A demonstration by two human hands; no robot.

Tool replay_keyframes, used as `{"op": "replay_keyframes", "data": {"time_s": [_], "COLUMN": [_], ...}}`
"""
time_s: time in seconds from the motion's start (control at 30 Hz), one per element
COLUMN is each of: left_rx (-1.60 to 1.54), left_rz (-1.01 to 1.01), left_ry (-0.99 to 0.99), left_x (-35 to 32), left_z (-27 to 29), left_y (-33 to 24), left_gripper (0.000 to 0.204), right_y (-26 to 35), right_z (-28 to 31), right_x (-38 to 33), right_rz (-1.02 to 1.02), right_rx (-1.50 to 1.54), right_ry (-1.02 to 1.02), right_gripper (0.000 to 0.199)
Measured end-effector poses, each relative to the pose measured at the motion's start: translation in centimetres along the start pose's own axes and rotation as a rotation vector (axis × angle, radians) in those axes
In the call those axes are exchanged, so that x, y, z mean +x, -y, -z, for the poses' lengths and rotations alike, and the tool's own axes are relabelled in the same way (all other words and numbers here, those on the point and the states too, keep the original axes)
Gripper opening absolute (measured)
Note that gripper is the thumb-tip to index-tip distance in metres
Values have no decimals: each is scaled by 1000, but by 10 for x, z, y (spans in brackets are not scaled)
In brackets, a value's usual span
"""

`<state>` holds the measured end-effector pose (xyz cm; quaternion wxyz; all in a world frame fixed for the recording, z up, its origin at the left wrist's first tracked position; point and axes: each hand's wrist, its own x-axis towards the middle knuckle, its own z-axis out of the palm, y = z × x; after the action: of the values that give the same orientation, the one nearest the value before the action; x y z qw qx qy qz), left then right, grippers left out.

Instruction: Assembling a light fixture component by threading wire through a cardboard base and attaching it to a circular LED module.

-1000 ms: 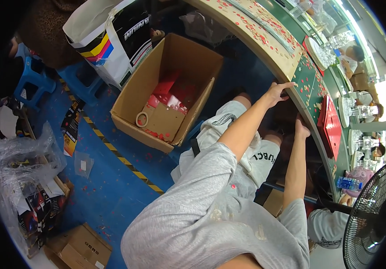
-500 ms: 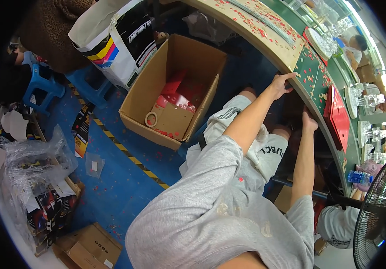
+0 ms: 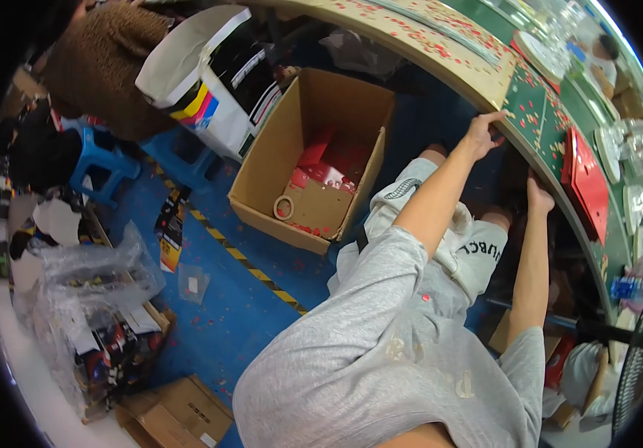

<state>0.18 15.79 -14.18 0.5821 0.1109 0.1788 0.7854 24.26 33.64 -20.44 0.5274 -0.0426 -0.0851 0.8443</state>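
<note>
At the curved edge of the work table (image 3: 478,101), my left hand (image 3: 483,134) touches the rim with an outstretched finger. Its other fingers are bent and apart beside the edge, and I see nothing held in them. My right hand (image 3: 538,196) reaches up against the underside of the same edge, farther right. The tabletop hides most of its fingers, so its grip does not show. Small red discs and bits lie scattered over the green tabletop (image 3: 524,104) near my left hand. A stack of red sheets or folders (image 3: 584,183) lies on the table beyond my right hand.
An open cardboard box (image 3: 261,196) with red scraps and a tape roll (image 3: 283,207) stands left of my legs. Behind it are a paper bag (image 3: 217,97) and blue stools (image 3: 101,166). Plastic-wrapped goods (image 3: 90,276) lie far left; a black fan (image 3: 638,366) stands right.
My view has turned a little to the left, so the box, table and floor things appear farther right. Both hands stay at the table edge.
</note>
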Motion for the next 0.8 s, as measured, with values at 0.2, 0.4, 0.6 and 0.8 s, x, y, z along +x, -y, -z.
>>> {"op": "replay_keyframes", "data": {"time_s": [0.2,0.4,0.6,0.8], "left_rx": [-15,787,906,816], "left_rz": [9,137,-71,-131], "left_ry": [3,-298,50,832], "left_x": [-6,-51,-193,-239], "left_z": [13,19,-29,-122], "left_y": [-11,-47,-77,-98], "left_gripper": [34,58,25,26], "right_y": [-59,-86,-21,-105], "right_z": [-42,-73,-24,-82], "right_x": [-32,-47,-39,-58], "right_rz": [89,195,283,261], "right_rx": [-26,-170,-1,156], "right_ry": [-104,-132,-112,-333], "right_gripper": [59,61,55,47]}}
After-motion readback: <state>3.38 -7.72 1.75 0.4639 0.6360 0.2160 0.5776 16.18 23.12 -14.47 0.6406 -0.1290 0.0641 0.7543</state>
